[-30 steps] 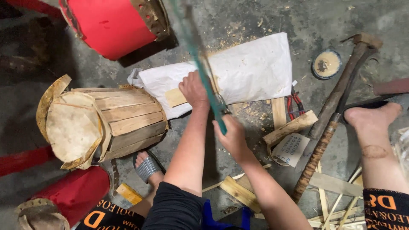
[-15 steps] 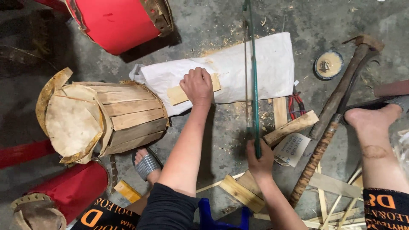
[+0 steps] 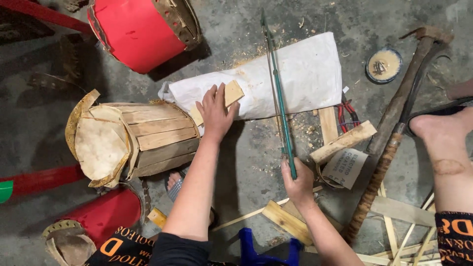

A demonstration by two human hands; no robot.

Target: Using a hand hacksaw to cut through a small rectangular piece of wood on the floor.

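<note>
Left hand (image 3: pixel 215 112) pressing one wooden slat (image 3: pixel 220 101) flat, fingers spread, on one white sack (image 3: pixel 300 74), frame centre; right hand (image 3: pixel 297 181) fingers gripping one green-framed saw (image 3: pixel 277 88). Two red drums (image 3: pixel 140 32) at left.

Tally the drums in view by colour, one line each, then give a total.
Red drums: 2
Bare wooden drum: 1
Total: 3
</note>
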